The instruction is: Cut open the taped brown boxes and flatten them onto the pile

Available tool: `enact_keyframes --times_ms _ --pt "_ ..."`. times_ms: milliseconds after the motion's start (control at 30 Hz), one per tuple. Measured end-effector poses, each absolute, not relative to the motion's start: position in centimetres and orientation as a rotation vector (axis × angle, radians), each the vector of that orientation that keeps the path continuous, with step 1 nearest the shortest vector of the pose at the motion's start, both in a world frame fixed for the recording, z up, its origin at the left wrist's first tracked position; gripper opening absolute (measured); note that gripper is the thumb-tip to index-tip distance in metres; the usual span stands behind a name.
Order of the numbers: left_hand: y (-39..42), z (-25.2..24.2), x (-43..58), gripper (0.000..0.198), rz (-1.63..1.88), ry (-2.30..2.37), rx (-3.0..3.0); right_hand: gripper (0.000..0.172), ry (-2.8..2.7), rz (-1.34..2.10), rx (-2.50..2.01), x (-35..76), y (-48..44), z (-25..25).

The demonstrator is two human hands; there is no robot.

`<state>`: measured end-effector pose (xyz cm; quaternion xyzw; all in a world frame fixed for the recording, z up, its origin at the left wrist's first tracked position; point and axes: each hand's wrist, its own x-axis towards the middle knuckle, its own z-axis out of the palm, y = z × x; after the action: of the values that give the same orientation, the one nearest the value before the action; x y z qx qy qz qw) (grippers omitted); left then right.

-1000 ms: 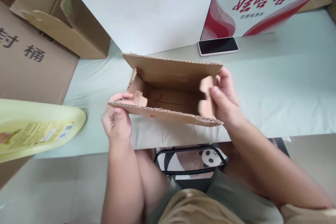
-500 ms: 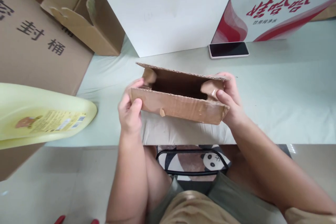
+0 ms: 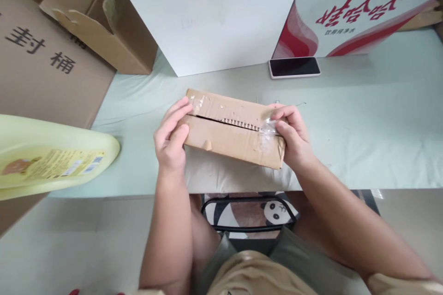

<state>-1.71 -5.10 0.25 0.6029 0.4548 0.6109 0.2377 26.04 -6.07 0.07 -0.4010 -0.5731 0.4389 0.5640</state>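
Observation:
Between my two hands is a small brown cardboard box (image 3: 231,145), its two long top flaps folded inward so that their edges meet along a narrow dark slit. Torn corrugated edge shows along the middle of that seam. My left hand (image 3: 173,136) grips the left end, thumb on the near flap and fingers on the far side. At the other end my right hand (image 3: 292,136) holds the corner, thumb and forefinger at a strip of clear tape (image 3: 268,131) on the flaps. The inside of the box is hidden.
A phone (image 3: 294,67) lies behind the box on the pale green cloth (image 3: 363,124). Beyond stand a large white box (image 3: 214,18) and a red-and-white carton (image 3: 332,23). On the left are an open brown carton (image 3: 128,32) and a pale yellow bottle (image 3: 86,147).
Both top flaps of the small box have come down from upright to folded over, covering the opening. My right hand has shifted inward onto the taped end.

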Motion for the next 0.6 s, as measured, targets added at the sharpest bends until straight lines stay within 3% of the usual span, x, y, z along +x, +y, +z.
enact_keyframes --times_ms 200,433,533,600 --pt "-5.0 0.3 -3.1 0.026 1.746 1.205 1.558 0.060 -1.284 1.093 -1.046 26.7 -5.1 -1.2" --pt "-3.8 -0.4 -4.7 0.025 1.975 1.368 0.866 0.063 -1.389 1.372 -1.027 26.8 -5.3 -1.0" --pt "-4.3 -0.5 -4.3 0.016 1.796 1.430 0.750 0.069 -1.481 1.322 -0.928 26.3 -5.9 0.4" --pt "-4.9 -0.5 -4.1 0.027 1.566 1.405 0.861 0.072 -1.577 1.243 -0.914 26.1 -6.2 1.0"
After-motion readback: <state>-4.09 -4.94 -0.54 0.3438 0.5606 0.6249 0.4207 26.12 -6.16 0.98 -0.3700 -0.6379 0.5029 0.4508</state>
